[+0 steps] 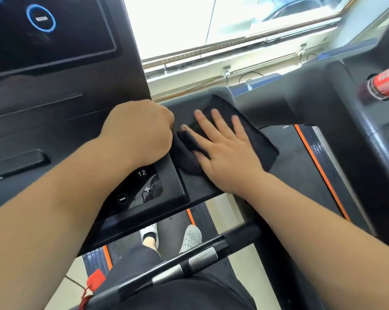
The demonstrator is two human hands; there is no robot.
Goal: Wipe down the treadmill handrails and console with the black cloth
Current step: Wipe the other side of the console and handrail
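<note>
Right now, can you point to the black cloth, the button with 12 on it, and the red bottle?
black cloth (253, 133): head view, flat part beyond the fingertips.
12 button (141, 173): head view, on the number.
red bottle (384, 82): head view, middle of its label.

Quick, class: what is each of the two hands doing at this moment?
Left hand: closed in a fist at the edge of the black cloth; whether it grips the cloth cannot be told.
Right hand: open, flat, pressing the black cloth onto the console.

Two bare forearms reach forward. The left hand (139, 133) is curled into a loose fist, knuckles up. The right hand (222, 148) lies flat, palm down, fingers (218, 118) spread apart.
</note>
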